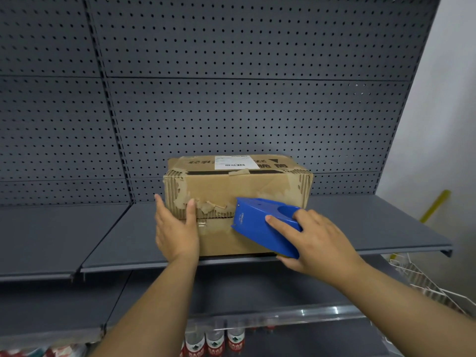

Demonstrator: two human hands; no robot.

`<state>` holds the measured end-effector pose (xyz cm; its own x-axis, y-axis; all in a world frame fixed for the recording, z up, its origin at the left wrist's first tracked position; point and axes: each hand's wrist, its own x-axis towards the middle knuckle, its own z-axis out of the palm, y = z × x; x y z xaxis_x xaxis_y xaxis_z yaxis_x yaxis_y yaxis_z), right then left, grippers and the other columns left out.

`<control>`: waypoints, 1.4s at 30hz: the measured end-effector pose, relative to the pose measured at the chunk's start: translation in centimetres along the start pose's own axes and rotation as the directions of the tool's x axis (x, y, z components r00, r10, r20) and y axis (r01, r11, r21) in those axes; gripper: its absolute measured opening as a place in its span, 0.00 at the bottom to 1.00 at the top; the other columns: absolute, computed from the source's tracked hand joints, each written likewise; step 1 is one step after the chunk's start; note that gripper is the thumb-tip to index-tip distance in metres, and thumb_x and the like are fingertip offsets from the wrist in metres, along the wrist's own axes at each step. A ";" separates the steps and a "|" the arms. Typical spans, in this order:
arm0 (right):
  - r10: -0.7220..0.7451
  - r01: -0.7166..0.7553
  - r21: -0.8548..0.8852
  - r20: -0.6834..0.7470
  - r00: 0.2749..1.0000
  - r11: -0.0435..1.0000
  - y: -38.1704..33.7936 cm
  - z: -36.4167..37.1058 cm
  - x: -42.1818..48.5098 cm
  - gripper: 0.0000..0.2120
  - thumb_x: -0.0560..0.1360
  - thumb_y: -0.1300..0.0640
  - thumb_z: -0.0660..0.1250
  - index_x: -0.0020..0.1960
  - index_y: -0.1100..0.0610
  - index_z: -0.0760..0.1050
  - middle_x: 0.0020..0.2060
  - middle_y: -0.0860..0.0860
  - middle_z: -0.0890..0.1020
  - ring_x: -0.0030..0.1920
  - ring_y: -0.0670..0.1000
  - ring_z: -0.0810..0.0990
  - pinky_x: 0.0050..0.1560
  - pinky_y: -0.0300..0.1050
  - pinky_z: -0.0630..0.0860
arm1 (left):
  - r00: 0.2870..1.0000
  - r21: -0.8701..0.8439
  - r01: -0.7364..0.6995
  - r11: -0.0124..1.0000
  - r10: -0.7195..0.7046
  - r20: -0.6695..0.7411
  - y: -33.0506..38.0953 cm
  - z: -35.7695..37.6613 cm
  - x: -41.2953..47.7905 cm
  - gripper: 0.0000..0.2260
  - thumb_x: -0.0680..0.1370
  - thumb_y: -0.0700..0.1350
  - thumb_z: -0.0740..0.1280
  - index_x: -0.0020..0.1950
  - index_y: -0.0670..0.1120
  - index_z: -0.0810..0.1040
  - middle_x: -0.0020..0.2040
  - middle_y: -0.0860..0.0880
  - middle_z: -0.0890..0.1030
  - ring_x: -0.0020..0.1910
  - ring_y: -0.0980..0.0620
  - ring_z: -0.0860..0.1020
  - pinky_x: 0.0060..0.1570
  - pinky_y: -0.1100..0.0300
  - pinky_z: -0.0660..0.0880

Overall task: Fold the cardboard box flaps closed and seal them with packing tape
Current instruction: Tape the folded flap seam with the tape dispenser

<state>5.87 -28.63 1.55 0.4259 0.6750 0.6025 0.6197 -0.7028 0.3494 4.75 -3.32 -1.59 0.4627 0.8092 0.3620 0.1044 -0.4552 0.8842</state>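
The fingers of the right hand (316,240) wrap around a blue tape dispenser (265,225): the thumb lies along its near side, the other fingers curl over the top and into its round opening. The dispenser's front end presses against the near face of the cardboard box (231,191), toward that face's right part, at the seam where two flaps meet. The left hand (175,228) is open and flat, fingers held together and pointing up along the box's left near corner, thumb spread onto the near face, where it touches torn paper by the seam. A glossy strip of clear tape (206,225) shows on the seam between the thumb and the dispenser.

The box stands on a grey metal shelf (116,240), reaching its front edge, roughly midway along the shelf panel. Its outer skin is ripped in places, baring corrugation at the corners, and a white label (235,162) with a barcode sits on top. Behind rises a grey pegboard panel (231,86). Below the shelf, bottles (213,341) with red-and-white labels stand on a lower level.
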 end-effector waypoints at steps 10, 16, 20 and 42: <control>-0.123 0.124 -0.061 0.027 0.992 0.990 1.4 -0.1 0.0 0.47 0.52 0.35 0.75 0.66 0.50 0.65 0.39 0.53 0.77 0.35 0.52 0.77 0.36 0.43 0.77 | 1.000 0.006 -0.029 1.000 0.029 -0.003 -1.6 0.4 0.9 0.35 0.65 0.67 0.63 0.66 0.48 0.65 0.62 0.46 0.76 0.58 0.41 0.76 0.50 0.45 0.74; -0.222 0.225 -0.071 0.050 0.974 0.972 3.4 0.2 -0.3 0.49 0.52 0.45 0.78 0.69 0.51 0.63 0.41 0.54 0.77 0.35 0.52 0.77 0.34 0.42 0.76 | 0.999 0.060 -0.026 0.998 0.029 -0.038 -1.5 0.8 1.1 0.31 0.69 0.63 0.66 0.65 0.47 0.66 0.61 0.45 0.76 0.58 0.40 0.75 0.50 0.46 0.72; -0.233 0.236 -0.045 0.047 0.971 0.971 5.0 0.0 -1.0 0.45 0.56 0.42 0.75 0.69 0.51 0.63 0.41 0.55 0.77 0.36 0.53 0.77 0.36 0.43 0.76 | 0.998 0.071 -0.015 0.997 0.020 -0.065 -1.2 0.7 0.9 0.30 0.70 0.61 0.67 0.66 0.46 0.66 0.62 0.44 0.75 0.59 0.39 0.75 0.50 0.46 0.71; -0.178 0.159 -0.153 -0.123 0.976 0.975 9.5 0.9 -3.2 0.38 0.57 0.49 0.78 0.65 0.51 0.67 0.36 0.58 0.78 0.31 0.57 0.75 0.33 0.50 0.76 | 0.481 0.519 -0.778 0.354 0.867 0.131 2.6 6.7 -2.3 0.26 0.81 0.56 0.44 0.76 0.51 0.39 0.76 0.51 0.33 0.75 0.51 0.35 0.72 0.52 0.33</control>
<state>10.96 -37.25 2.26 0.2241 0.7567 0.6141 0.5712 -0.6125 0.5464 9.87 -8.85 -2.08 0.4287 -0.0538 0.9018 0.1339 -0.9834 -0.1223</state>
